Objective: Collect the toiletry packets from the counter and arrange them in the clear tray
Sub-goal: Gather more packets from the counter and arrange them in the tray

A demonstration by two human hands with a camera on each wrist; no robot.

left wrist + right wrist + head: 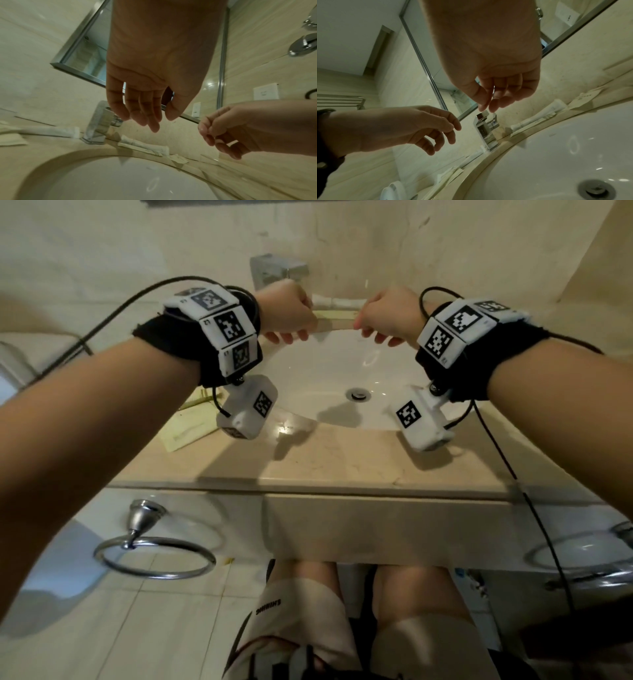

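A white tube (337, 301) and a flat cream packet (337, 318) lie on the counter behind the basin, right of the faucet (277, 272). My left hand (287, 337) and right hand (376, 335) hover at either end of them, fingers loosely curled and holding nothing. The left wrist view shows the left hand (147, 119) hanging relaxed above the tube (144, 145), with a small packet (178, 158) beside it. Another tube (51, 132) lies left of the faucet. In the right wrist view the right hand (488, 106) is empty. I cannot plainly make out the clear tray.
The white basin (342, 364) fills the middle of the beige counter (342, 460). More cream packets (191, 422) lie at its left, under my left wrist. A mirror edge (77, 71) runs along the wall. A chrome towel ring (154, 556) hangs below the counter front.
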